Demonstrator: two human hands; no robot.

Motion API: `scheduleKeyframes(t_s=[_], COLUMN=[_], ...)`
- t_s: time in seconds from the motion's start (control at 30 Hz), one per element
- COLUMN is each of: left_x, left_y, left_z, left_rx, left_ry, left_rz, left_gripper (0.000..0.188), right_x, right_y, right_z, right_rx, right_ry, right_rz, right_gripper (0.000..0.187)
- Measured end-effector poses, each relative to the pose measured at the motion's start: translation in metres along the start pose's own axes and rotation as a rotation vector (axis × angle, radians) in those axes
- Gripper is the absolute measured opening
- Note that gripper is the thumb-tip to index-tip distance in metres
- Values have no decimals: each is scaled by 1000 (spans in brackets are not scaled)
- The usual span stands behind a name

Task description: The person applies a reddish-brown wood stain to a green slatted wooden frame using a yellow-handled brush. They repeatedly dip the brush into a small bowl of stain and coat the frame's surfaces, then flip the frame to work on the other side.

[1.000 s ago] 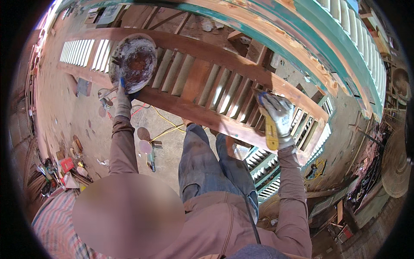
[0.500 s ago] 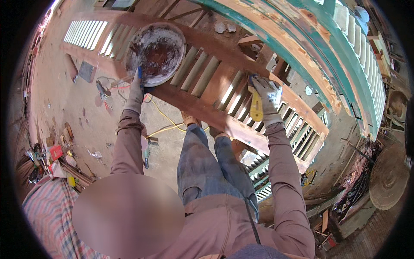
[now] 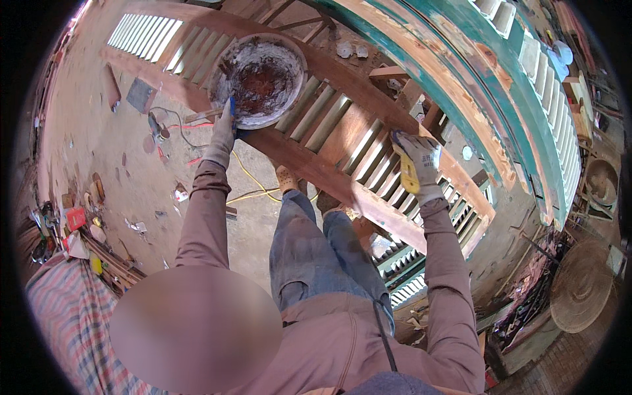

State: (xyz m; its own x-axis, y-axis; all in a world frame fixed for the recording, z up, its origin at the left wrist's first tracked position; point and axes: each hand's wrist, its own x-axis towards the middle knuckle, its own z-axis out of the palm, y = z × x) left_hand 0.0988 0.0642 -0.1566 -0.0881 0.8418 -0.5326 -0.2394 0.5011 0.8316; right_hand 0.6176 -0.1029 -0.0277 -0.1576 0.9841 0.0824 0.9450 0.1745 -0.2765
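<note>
Holding the bowl (image 3: 260, 79) by its near rim, your left hand (image 3: 224, 128) is gloved and closed around the edge, thumb side up, with the bowl resting on the slats of the shutter (image 3: 342, 141). The bowl is round, shallow and crusted with a rust-red paste at its middle. It sits at the far left end of the shutter, straight ahead of your left arm and well apart from your right.

Your right hand (image 3: 421, 164), also gloved, is clenched on a yellow-handled tool (image 3: 408, 172); its working end is hidden by the glove, so you cannot tell whether it is a knife or a scraper. That hand rests on the shutter's slats, toward the right end.

The relation that matters: the shutter's long axis runs on a diagonal from upper left to lower right across your view, and your two hands sit along that same line, bowl end left, tool end right. From the tool, the paste lies up and to the left along the frame. Your left hand is by far the nearer to the bowl; the right would have to cross most of the shutter to reach it.

Your legs (image 3: 322, 257) stand just this side of the lower rail, between the two arms.
</note>
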Motion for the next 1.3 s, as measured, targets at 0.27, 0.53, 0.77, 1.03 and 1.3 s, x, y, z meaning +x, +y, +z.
scheduleKeyframes(t_s=[0.27,0.53,0.77,1.03,1.3], left_x=[-19,-9,-25,-18,-24], left_y=[13,0,12,6,31], left_z=[22,-2,39,21,24], left_rx=[-63,193,488,536,433], left_ry=[-1,-8,-74,-1,246], left_rz=[10,80,380,270,-32], left_gripper=[69,68,65,69,80], right_x=[54,38,48,54,14], right_y=[-36,-68,-7,-43,-146], right_z=[0,29,30,40,28], right_rx=[-28,-132,89,-81,87], right_ry=[150,63,92,35,3], right_rz=[-56,-75,85,50,-6], right_gripper=[35,35,32,33,31])
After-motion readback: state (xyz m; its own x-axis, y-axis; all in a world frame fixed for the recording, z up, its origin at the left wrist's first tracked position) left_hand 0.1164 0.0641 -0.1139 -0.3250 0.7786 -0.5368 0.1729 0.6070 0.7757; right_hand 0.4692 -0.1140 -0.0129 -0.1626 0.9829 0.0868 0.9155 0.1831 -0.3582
